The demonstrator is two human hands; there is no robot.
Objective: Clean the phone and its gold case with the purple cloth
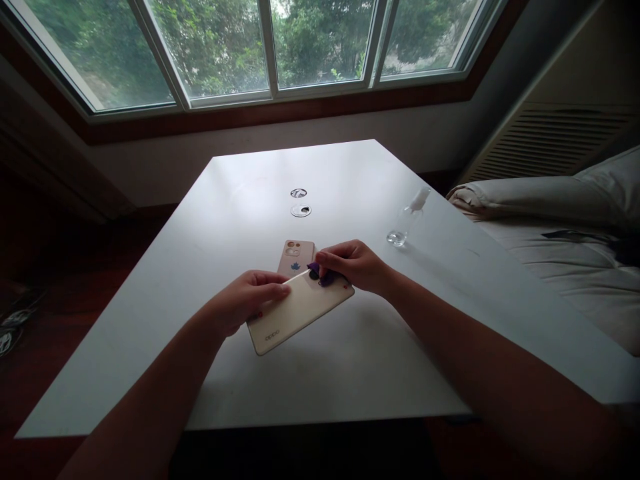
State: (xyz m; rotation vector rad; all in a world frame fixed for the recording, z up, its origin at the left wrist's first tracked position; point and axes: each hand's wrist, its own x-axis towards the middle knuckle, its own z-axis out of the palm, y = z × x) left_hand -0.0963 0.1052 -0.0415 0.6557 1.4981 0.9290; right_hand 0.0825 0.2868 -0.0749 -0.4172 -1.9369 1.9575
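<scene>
A pale gold smartphone [287,317] is tilted above the table, its back with the camera bump facing up. My left hand [253,297] grips its left end, thumb on the back. In my right hand [350,263], a small purple cloth [326,280] is pinched and pressed against the camera area, partly covering the dark lenses. Behind the phone lies a pinkish phone case [296,257] with camera cutouts and a dark leaf-like mark; its lower part is hidden by the phone.
On the white table [240,200] lie two small round discs, a patterned one [299,193] and a pale one with a dark spot [301,211]. A clear spray bottle [407,219] is on its right side. Beyond the right edge is a light cushioned seat [530,200]; a window [315,47] is behind.
</scene>
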